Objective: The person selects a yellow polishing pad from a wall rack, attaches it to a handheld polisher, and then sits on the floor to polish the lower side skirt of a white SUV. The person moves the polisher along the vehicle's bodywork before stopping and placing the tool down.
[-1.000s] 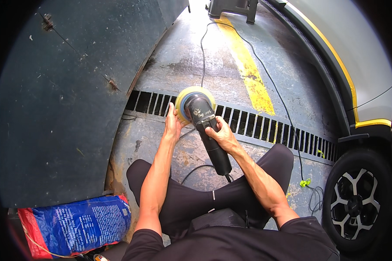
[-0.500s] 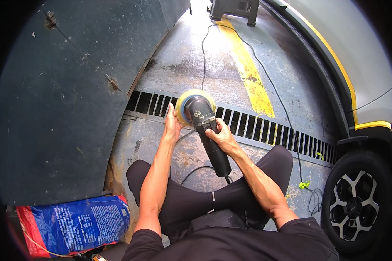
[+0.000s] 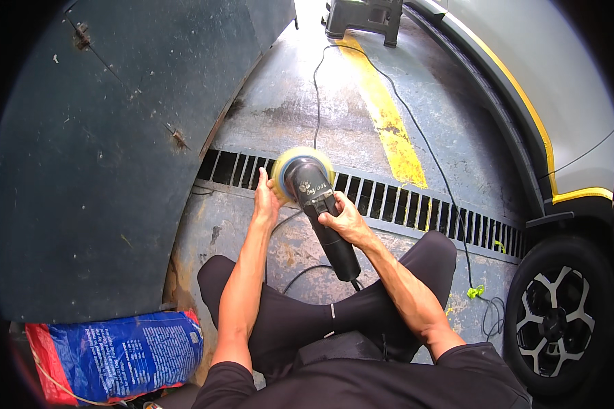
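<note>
A black hand-held polisher (image 3: 318, 202) points away from me above my lap. Its round yellow foam pad (image 3: 284, 163) has a blue backing ring and looks smeared, so I cannot tell whether it turns. Around the middle of the body, near the switch, my right hand (image 3: 348, 219) is closed, thumb on top. My left hand (image 3: 267, 199) is up at the pad's left edge, touching it or nearly so; its long fingers stretch upward and some fingertips are hidden behind the pad. A cord (image 3: 357, 283) leaves the polisher's near end.
A dark panel (image 3: 109, 163) stands on the left, above a blue and red bag (image 3: 126, 354). Across the floor runs a metal drain grate (image 3: 396, 204). A car wheel (image 3: 556, 317) and yellow-taped body (image 3: 559, 88) border the right. A stool (image 3: 365, 17) is at the far end; a cable (image 3: 416, 119) trails rightward.
The view has shifted slightly. The polisher sits a little lower and further left in the picture, both hands with it. The pad looks more blurred.
</note>
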A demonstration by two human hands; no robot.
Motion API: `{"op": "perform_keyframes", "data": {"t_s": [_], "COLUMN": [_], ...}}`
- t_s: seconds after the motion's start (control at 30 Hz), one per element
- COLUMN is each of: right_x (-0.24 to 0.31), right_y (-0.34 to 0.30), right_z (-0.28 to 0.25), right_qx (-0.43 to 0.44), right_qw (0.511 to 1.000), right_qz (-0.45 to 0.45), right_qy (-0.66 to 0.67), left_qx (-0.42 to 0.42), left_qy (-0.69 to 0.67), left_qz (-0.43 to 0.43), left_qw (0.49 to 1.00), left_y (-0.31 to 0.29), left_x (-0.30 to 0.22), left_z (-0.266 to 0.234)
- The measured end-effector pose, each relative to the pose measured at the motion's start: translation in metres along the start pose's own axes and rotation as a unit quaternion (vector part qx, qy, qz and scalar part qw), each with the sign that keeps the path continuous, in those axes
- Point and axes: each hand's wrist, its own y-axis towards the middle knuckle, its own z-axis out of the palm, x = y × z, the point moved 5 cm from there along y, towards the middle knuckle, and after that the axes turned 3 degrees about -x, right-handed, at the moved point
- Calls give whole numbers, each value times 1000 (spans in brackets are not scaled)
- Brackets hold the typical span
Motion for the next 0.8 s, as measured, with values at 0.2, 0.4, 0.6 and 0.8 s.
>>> {"op": "perform_keyframes", "data": {"t_s": [0.2, 0.4, 0.6, 0.8], "right_x": [-3, 0, 6, 2], "right_y": [-1, -1, -4, -10], "right_z": [2, 2, 2, 3], "right_qx": [28, 23, 25, 17], "right_qw": [1000, 999, 999, 1000], "right_qz": [6, -1, 3, -3], "right_qy": [2, -29, -19, -6], "left_qx": [16, 38, 5, -28], "left_qy": [-13, -18, 17, 46], "left_qz": [12, 29, 59, 42], "left_qw": [1000, 999, 998, 998], "left_y": [5, 7, -3, -12], "left_x": [0, -4, -6, -2], "left_z": [-5, -4, -3, -13]}}
